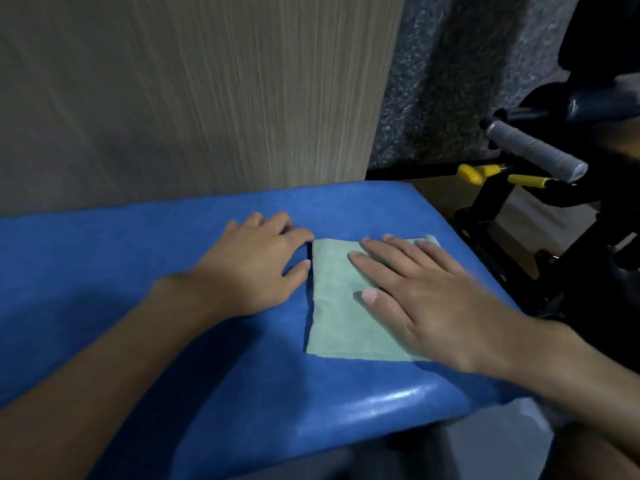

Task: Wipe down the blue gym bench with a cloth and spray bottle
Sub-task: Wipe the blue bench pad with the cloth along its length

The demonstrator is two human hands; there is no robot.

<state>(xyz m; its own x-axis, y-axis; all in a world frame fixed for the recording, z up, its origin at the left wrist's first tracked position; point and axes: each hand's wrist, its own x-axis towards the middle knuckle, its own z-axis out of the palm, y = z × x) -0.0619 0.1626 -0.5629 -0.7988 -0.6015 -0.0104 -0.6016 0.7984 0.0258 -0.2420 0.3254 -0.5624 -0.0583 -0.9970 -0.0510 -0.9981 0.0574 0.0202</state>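
Folded pale green cloth (pixel 341 306) lies flat on the blue bench pad (pixel 104 271), right of centre, near the pad's 3 o'clock end. Right hand (pixel 429 299) rests palm-down on the cloth's right half, fingers spread and extended toward 10 o'clock, flat, not gripping anything. Left hand (pixel 256 268) sits on the pad at the cloth's 9 o'clock side, fingers loosely curled, thumb and fingertips touching the cloth's left edge; can't tell if it's pinching the edge. Wood-grain panel (pixel 190 91) behind the bench at 12 o'clock. At 2 o'clock, black machine frame (pixel 491 199) with grey-taped handle (pixel 535 150) and yellow lever (pixel 474 173).
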